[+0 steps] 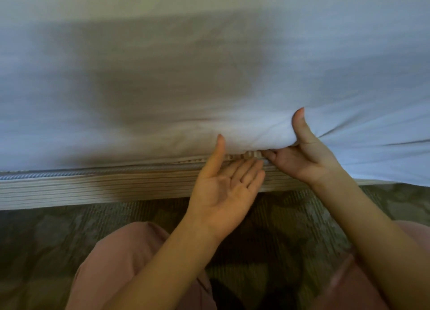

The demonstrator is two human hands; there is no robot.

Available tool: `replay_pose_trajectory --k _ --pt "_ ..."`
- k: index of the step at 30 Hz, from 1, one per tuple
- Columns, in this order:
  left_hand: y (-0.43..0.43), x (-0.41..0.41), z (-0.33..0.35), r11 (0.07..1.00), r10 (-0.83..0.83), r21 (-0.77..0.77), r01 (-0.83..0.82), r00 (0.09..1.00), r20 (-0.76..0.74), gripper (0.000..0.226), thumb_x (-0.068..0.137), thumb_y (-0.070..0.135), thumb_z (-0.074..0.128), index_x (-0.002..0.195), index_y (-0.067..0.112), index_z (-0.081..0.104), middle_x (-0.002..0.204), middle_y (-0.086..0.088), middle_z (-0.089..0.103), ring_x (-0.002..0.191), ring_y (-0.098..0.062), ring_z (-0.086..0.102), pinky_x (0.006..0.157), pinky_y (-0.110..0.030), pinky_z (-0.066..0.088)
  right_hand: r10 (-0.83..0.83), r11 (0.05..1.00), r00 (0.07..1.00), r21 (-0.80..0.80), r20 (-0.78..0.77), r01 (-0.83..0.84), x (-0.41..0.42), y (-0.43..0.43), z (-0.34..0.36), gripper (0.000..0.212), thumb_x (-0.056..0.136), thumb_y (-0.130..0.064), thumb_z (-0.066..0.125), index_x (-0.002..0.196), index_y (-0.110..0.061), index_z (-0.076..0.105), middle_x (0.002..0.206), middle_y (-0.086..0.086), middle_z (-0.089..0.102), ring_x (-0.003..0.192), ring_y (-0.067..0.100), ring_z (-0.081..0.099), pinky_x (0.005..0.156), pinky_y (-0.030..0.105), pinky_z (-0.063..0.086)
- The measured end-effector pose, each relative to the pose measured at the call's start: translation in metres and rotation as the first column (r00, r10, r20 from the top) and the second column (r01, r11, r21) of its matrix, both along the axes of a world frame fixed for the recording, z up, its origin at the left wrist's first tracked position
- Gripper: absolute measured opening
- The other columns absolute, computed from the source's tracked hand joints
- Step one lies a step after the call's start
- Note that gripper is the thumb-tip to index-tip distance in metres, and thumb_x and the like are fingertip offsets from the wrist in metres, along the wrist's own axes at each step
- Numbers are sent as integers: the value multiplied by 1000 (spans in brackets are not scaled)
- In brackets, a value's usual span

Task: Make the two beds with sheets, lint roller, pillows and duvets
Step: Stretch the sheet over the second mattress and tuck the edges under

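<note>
the right hand (304, 156) grips a bunch of white sheet (244, 132) at the mattress edge, lifting it so the left hand (223, 186), flat with palm up, can tuck it above the wooden bed frame (93, 188).

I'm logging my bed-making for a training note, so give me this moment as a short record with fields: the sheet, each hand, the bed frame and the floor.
sheet: white fabric sheet spread over the mattress, bunched at the near edge
right hand: right hand grips the bunched sheet, thumb on top, fingers curled beneath
left hand: left hand open, palm up, fingers pointing at the mattress edge, holding nothing
bed frame: pale wooden rail just below the mattress
floor: dark patterned carpet
step: tucking at this edge seems under way
</note>
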State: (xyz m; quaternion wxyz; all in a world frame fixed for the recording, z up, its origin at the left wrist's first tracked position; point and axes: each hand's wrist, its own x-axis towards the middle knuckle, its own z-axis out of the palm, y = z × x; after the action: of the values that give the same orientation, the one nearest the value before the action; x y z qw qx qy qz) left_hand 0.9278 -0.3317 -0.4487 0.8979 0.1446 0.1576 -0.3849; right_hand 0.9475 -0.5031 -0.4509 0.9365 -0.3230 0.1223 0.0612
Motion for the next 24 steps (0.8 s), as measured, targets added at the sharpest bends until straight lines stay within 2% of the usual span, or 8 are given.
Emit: replay_pose_trajectory --k 2,5,8,11,13,17,20,24 --pt "-2 -1 -2 996 -85 23 84 995 54 83 46 17 91 119 -5 60 131 -20 54 127 -25 44 107 -42 30 6 1000 997 -13 -74 -7 -6 -1 4 114 33 -42 94 135 -16 50 130 6 59 119 23 57 96 45 47" --pt "-10 9 -2 995 -20 94 15 999 48 68 66 18 72 130 4 52 139 -16 49 133 -24 40 111 -40 26 19 992 974 -120 -224 -47 -24 -9 17 112 19 -39 96 123 -19 59 119 1 67 107 19 65 85 49 53" --pt "-19 16 -1 1000 -20 -9 21 998 60 73 55 10 83 123 6 56 134 -14 54 130 -24 43 112 -41 23 -17 962 922 -257 -387 -91 -53 -25 35 107 14 -28 97 114 -10 62 113 7 70 106 19 65 84 49 45" --pt "-33 13 -2 998 -9 66 7 999 34 34 80 9 65 112 11 58 135 -4 53 138 -19 34 115 -43 18 -170 933 828 -358 -535 -39 -77 -42 46 50 60 -21 83 104 -8 63 112 14 68 98 23 65 85 46 45" --pt "-45 -4 6 982 -105 167 87 989 101 35 85 13 56 120 17 54 120 6 59 138 -14 35 112 -42 21 -270 909 746 -417 -609 -11 -84 -48 51 11 88 -16 56 94 -6 57 107 15 64 90 24 62 81 42 45" --pt "-74 -48 24 767 -641 164 620 725 253 34 90 27 54 117 7 58 112 -9 63 107 -22 60 82 -32 47 -329 785 633 -575 -701 -228 -84 -66 57 9 94 -15 50 90 -9 54 89 13 59 77 26 59 53 38 55" --pt "-96 -31 19 815 -544 293 500 834 90 18 95 12 46 85 7 59 95 -5 62 86 -14 60 78 -29 43 -411 614 580 -684 -704 -395 -84 -87 67 11 95 -17 48 86 -12 50 84 10 58 65 22 60 62 36 45" --pt "-98 -2 12 868 -386 338 365 922 -4 20 95 7 40 85 8 57 94 -3 63 85 -16 59 90 -32 37 -476 526 594 -751 -648 -399 -92 -117 71 11 95 -18 48 86 -12 48 83 9 60 48 20 64 60 31 36"
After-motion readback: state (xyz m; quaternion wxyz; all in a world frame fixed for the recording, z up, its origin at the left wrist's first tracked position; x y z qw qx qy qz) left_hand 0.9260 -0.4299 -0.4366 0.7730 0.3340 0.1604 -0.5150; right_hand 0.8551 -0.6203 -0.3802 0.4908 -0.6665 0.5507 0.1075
